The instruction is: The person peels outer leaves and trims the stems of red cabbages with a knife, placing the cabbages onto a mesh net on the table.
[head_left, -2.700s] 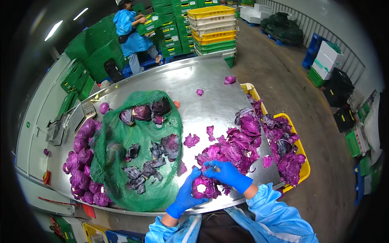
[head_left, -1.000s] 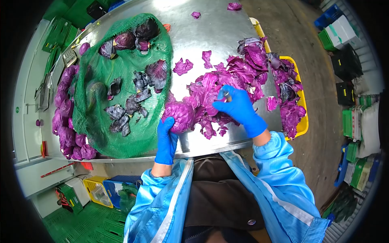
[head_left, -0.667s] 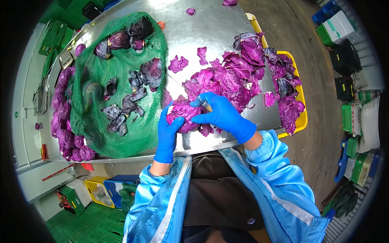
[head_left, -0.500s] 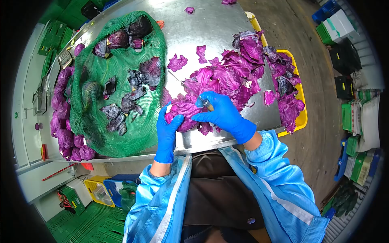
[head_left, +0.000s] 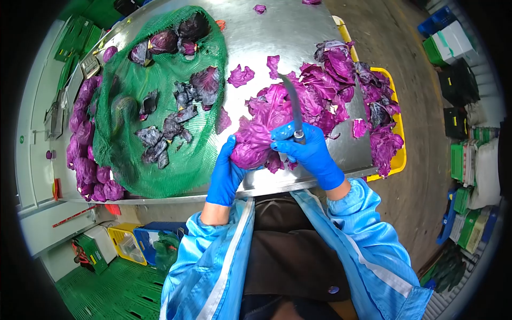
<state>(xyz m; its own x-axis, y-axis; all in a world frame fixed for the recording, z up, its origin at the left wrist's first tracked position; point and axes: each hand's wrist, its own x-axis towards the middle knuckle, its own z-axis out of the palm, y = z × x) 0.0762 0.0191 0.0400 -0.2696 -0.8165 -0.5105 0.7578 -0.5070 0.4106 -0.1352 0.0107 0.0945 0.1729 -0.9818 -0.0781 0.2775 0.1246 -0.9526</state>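
Near the table's front edge, a red cabbage (head_left: 250,144) rests in my left hand (head_left: 226,178), whose blue-gloved fingers curl around its left and lower side. My right hand (head_left: 309,154), also gloved in blue, grips a knife (head_left: 294,101) by its handle. The dark, curved blade points up and away from me. My right fingertips touch the cabbage's right side, at a leaf edge. Loose purple leaves (head_left: 314,96) lie heaped just beyond both hands on the metal table (head_left: 250,42).
Left of my hands, a green mesh sack (head_left: 160,178) carries dark outer leaves and several untrimmed cabbages. Trimmed cabbages (head_left: 85,154) line the table's left edge. A yellow crate (head_left: 397,154) of leaves stands against the right edge. Green crates (head_left: 122,290) lie on the floor at lower left.
The knife has swung from pointing up-left to nearly upright. The cabbage has turned in my left hand and shows a smoother, rounder side. My right hand has shifted slightly right and down.
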